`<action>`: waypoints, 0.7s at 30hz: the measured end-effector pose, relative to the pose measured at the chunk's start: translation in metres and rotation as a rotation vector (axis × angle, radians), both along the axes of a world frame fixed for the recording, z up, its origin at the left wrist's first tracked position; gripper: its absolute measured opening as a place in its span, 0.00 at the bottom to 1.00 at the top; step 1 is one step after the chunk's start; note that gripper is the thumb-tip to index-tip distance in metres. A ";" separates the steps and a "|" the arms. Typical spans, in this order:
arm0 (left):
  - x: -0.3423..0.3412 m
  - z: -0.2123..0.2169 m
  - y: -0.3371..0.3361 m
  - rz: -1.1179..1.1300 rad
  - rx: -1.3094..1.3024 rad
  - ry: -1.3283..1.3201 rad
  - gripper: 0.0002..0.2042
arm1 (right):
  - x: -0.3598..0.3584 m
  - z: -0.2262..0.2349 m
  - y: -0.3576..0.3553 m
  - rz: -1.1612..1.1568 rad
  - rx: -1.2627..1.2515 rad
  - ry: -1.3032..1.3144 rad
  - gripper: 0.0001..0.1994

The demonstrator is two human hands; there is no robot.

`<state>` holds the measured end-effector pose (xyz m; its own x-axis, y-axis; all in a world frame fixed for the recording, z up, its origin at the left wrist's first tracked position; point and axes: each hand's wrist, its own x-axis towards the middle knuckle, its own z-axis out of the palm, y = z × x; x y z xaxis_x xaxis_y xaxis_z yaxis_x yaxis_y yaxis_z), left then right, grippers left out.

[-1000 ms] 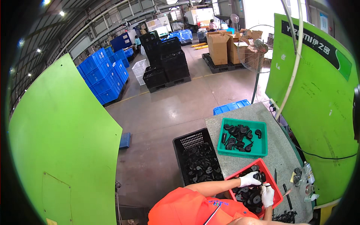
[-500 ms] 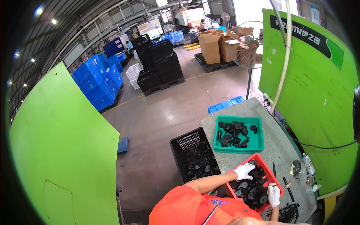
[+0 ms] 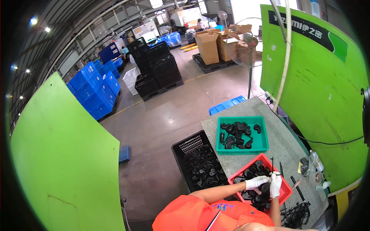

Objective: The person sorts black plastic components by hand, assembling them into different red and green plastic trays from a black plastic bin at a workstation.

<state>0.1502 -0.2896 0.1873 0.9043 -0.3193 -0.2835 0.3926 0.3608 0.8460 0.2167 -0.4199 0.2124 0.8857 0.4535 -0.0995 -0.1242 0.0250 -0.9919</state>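
Observation:
Both my hands wear white gloves and meet over the red tray (image 3: pixel 287 191), which is heaped with rounded black plastic parts (image 3: pixel 250 194). My right hand (image 3: pixel 275 185) is closed on a thin black plastic piece (image 3: pixel 272 164) with a narrow stem that points up and away. Reaching in from the left, my left hand (image 3: pixel 256 182) has its fingertips pressed together beside the right one; what lies in them is hidden. Beyond the red tray, a green tray (image 3: pixel 242 151) holds more black parts (image 3: pixel 236 134).
A black crate (image 3: pixel 181 163) full of black parts stands left of the grey table (image 3: pixel 216 127). Thin black strips (image 3: pixel 296 215), a spray can (image 3: pixel 317 161) and a small bottle (image 3: pixel 323 186) lie or stand at the right. Green panels (image 3: pixel 312 88) flank me. A fan (image 3: pixel 246 48) stands behind the table.
My left hand has moved from the heap toward my right hand, and the two now meet. The right hand has moved up and left, with the thin black piece now upright. The view has shifted slightly.

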 end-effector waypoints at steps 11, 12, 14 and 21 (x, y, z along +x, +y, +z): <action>0.005 -0.016 -0.006 0.036 0.713 -0.335 0.31 | -0.001 -0.021 0.013 -0.146 -0.071 -0.158 0.06; 0.008 -0.034 -0.013 0.168 1.023 -0.548 0.32 | -0.002 -0.020 0.014 -0.199 -0.064 -0.197 0.05; 0.006 -0.030 -0.015 0.193 0.991 -0.491 0.31 | -0.006 -0.010 0.019 -0.223 -0.067 -0.188 0.06; 0.001 -0.026 -0.034 0.045 0.683 -0.349 0.15 | -0.013 0.000 0.029 -0.139 -0.112 -0.437 0.06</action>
<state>0.1514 -0.3241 0.1612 0.9855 -0.1366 -0.1007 0.0595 -0.2773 0.9589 0.2034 -0.3907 0.2128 0.9070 0.3352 0.2549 0.3029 -0.0987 -0.9479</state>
